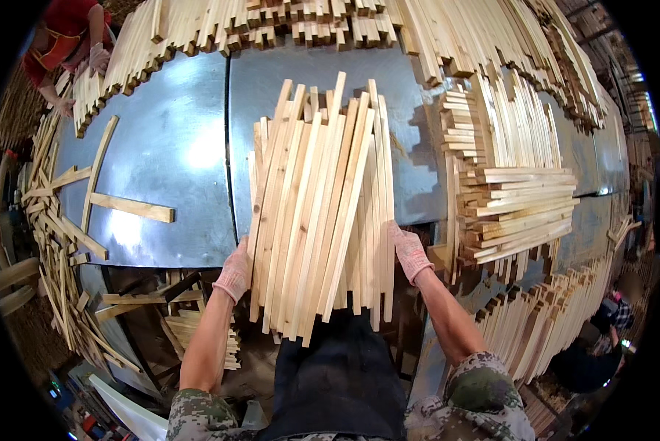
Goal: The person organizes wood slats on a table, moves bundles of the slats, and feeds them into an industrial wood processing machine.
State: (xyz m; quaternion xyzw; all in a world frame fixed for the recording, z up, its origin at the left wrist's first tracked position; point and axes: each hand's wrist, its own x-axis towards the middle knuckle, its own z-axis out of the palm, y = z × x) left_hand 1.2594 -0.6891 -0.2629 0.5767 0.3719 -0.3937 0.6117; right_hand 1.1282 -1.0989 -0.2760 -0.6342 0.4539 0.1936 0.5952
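Observation:
A thick bundle of pale wooden strips [308, 213] lies between my two gloved hands, its strips running away from me with uneven ends. My left hand [234, 272], in a pinkish work glove, presses against the bundle's left side. Against the right side is my right hand [409, 252], gloved alike. Both hands' fingers are partly hidden by the wood. The bundle's near end juts past the table's front edge, above my dark apron [341, 375]; its far end is over the shiny metal tabletop [175, 95].
Crosswise stacks of strips [524, 209] stand on the right, with more strips [550, 316] nearer. Long rows of strips [300, 18] line the far side. Loose offcuts [131, 206] lie left. A co-worker in red [69, 44] handles strips at far left; another person [598, 338] is at right.

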